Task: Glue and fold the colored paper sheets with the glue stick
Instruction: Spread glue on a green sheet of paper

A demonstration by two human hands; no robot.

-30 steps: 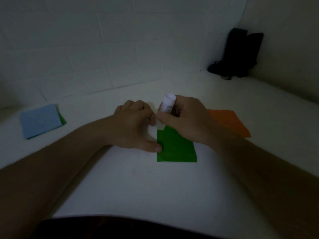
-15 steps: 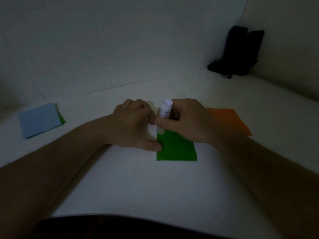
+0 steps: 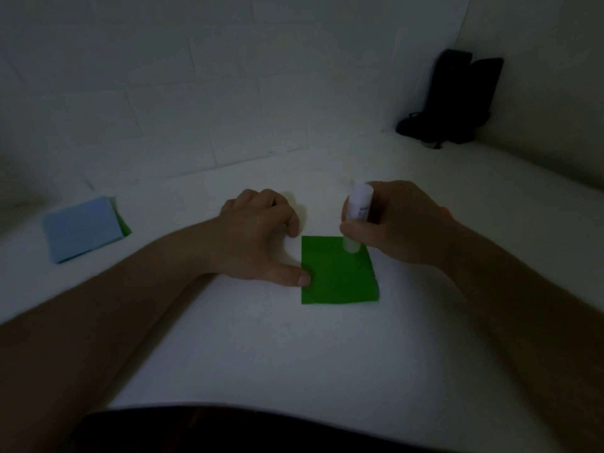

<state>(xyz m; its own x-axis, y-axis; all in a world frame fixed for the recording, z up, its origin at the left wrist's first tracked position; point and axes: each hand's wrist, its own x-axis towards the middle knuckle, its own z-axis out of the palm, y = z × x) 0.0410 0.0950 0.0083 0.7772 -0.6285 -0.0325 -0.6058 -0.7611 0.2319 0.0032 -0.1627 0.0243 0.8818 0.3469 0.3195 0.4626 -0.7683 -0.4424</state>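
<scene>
Two bare hands work over a green paper sheet (image 3: 340, 276) lying flat at the middle of the white table (image 3: 261, 348). At the sheet's nine o'clock edge, the left hand (image 3: 261, 237) pins it down with the thumb tip, its other fingers curled loosely above the table and holding nothing. At the sheet's one o'clock corner, the right hand (image 3: 402, 223) grips a white glue stick (image 3: 358, 207) upright, fingers wrapped around the tube, the pale tip touching the paper near its far edge. Well apart toward nine o'clock lies a light blue paper sheet (image 3: 81, 228) with a green edge peeking from beneath. A black object (image 3: 457, 96) stands in the far corner at one o'clock.
</scene>
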